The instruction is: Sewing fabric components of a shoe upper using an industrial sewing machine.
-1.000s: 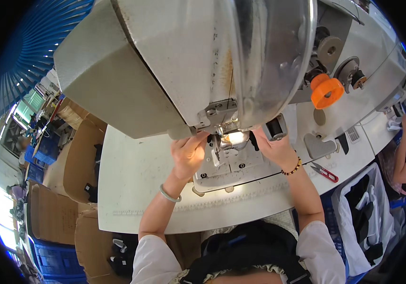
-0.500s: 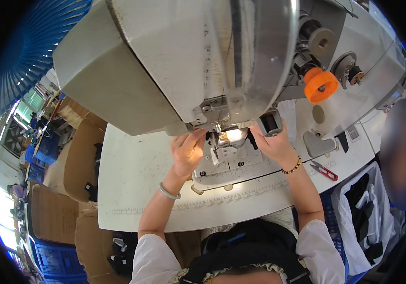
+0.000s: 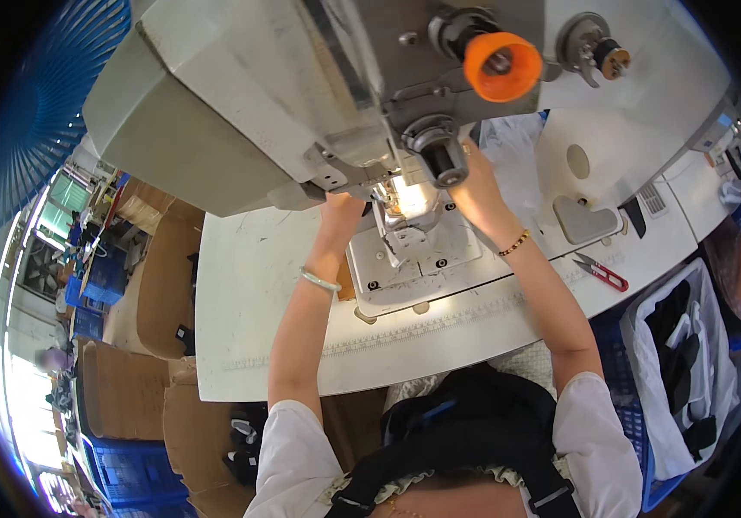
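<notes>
A large grey-white sewing machine point(image 3: 241, 95) fills the top of the view, its needle area point(image 3: 398, 198) lit by a lamp. My left hand point(image 3: 342, 216) reaches in left of the needle, its fingers hidden behind the machine head. On the other side, my right hand point(image 3: 481, 197) goes up behind a dark cylindrical knob, its fingertips also out of sight. Under the needle lies a metal plate point(image 3: 405, 266) with screws, between my two wrists. Whatever either hand holds is hidden.
Red-handled thread snips point(image 3: 602, 272) lie on the white table point(image 3: 249, 302), right of my right forearm. A grey pad point(image 3: 590, 222) sits farther back. At right stands a white-lined basket point(image 3: 646, 345) of dark and white pieces. Cardboard boxes point(image 3: 124, 388) and a blue fan point(image 3: 59, 104) are at left.
Both hands have gone farther in behind the machine head, so their fingers show less. The whole view has shifted, and the machine's orange cup now appears farther left and higher.
</notes>
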Demonstrator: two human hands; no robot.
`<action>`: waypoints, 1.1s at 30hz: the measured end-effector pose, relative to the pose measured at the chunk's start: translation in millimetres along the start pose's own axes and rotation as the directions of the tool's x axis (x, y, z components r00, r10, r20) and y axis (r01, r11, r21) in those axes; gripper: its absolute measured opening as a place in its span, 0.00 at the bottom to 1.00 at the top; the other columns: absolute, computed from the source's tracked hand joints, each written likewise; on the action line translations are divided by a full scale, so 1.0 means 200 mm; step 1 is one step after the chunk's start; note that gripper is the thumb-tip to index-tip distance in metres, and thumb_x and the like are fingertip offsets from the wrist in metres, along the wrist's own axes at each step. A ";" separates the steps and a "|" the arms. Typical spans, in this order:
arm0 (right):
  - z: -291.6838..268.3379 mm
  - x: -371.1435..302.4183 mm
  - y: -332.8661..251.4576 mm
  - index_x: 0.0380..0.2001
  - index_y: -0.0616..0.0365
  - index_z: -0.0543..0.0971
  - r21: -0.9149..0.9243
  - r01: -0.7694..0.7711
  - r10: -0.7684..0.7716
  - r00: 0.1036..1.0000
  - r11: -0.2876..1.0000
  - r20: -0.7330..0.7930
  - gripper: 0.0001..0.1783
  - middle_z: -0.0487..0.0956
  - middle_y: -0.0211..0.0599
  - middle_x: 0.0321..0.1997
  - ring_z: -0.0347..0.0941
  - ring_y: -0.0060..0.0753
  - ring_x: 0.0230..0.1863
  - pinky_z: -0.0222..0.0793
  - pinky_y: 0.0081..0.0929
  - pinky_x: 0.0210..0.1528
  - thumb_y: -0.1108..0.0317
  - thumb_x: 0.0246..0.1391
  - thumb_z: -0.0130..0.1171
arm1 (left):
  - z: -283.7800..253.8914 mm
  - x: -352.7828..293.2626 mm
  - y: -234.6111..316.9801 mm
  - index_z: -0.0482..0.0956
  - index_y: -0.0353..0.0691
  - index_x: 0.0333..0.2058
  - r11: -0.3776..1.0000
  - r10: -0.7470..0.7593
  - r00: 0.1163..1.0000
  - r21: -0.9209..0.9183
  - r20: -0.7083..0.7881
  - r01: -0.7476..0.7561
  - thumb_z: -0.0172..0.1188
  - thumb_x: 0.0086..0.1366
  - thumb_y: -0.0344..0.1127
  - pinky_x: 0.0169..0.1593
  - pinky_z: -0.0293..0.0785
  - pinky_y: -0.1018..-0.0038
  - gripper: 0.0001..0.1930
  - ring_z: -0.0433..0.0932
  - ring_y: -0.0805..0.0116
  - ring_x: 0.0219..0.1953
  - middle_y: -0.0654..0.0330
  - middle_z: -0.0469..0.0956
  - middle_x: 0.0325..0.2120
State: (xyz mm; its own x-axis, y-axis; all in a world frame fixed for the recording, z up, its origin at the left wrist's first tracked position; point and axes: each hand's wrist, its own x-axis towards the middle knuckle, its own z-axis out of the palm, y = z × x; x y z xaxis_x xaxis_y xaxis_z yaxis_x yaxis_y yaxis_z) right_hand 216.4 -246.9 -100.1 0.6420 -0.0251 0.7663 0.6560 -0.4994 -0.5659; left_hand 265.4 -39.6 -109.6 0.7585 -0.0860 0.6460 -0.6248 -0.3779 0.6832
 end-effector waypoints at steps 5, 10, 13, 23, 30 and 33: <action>0.04 0.03 -0.06 0.55 0.52 0.66 -0.523 0.062 -0.043 0.998 0.850 0.047 0.33 0.67 0.39 0.54 0.65 0.43 0.51 0.63 0.36 0.50 0.62 0.43 0.64 | 0.05 0.02 -0.53 0.76 0.39 0.44 0.883 0.391 0.902 0.199 0.184 -0.424 0.56 0.55 0.30 0.50 0.69 0.61 0.16 0.74 0.58 0.46 0.56 0.76 0.42; 0.03 0.02 0.00 0.54 0.52 0.67 -0.430 0.092 -0.098 0.995 0.898 0.008 0.30 0.68 0.40 0.53 0.73 0.40 0.43 0.73 0.32 0.36 0.67 0.45 0.61 | 0.08 0.04 -0.48 0.76 0.39 0.44 0.786 0.494 0.840 0.297 0.226 -0.542 0.56 0.55 0.30 0.51 0.68 0.61 0.16 0.73 0.58 0.47 0.56 0.75 0.42; 0.02 0.00 -0.01 0.49 0.53 0.70 -0.382 0.056 -0.065 0.998 0.922 -0.010 0.27 0.70 0.40 0.50 0.74 0.41 0.41 0.73 0.33 0.35 0.72 0.42 0.60 | 0.04 0.05 -0.45 0.76 0.39 0.44 0.716 0.540 0.806 0.371 0.244 -0.592 0.55 0.56 0.30 0.51 0.68 0.61 0.16 0.73 0.58 0.47 0.56 0.75 0.43; 0.03 0.07 -0.12 0.29 0.55 0.78 -0.322 0.312 -0.362 0.926 0.894 -0.107 0.12 0.76 0.29 0.40 0.71 0.34 0.36 0.69 0.30 0.37 0.77 0.35 0.61 | -0.06 0.06 -0.31 0.76 0.41 0.42 0.583 0.540 0.792 0.553 0.284 -0.596 0.62 0.52 0.33 0.44 0.72 0.65 0.16 0.76 0.60 0.41 0.57 0.77 0.38; 0.03 0.07 -0.13 0.24 0.57 0.79 -0.146 0.254 -0.278 0.944 0.956 -0.180 0.08 0.76 0.29 0.28 0.70 0.33 0.34 0.70 0.28 0.34 0.77 0.34 0.61 | -0.13 0.04 -0.04 0.77 0.39 0.39 0.494 0.571 0.772 0.634 0.280 -0.595 0.60 0.52 0.26 0.37 0.72 0.67 0.14 0.77 0.56 0.35 0.57 0.79 0.34; -0.01 0.06 -0.11 0.25 0.58 0.79 -0.120 0.347 -0.360 0.926 0.930 -0.114 0.07 0.76 0.31 0.29 0.71 0.34 0.34 0.70 0.28 0.34 0.77 0.36 0.62 | -0.13 0.01 0.05 0.78 0.38 0.40 0.561 0.628 0.772 0.631 0.097 -0.536 0.59 0.48 0.25 0.41 0.74 0.67 0.16 0.77 0.54 0.39 0.55 0.77 0.39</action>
State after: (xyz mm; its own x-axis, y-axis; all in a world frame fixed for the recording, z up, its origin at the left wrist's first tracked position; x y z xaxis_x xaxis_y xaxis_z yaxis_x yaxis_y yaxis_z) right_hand 209.4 -238.0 -77.3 0.3126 0.0580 0.9481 0.7852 -0.5775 -0.2236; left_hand 255.2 -19.9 -92.2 0.2116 -0.3931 0.8948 -0.6399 -0.7477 -0.1772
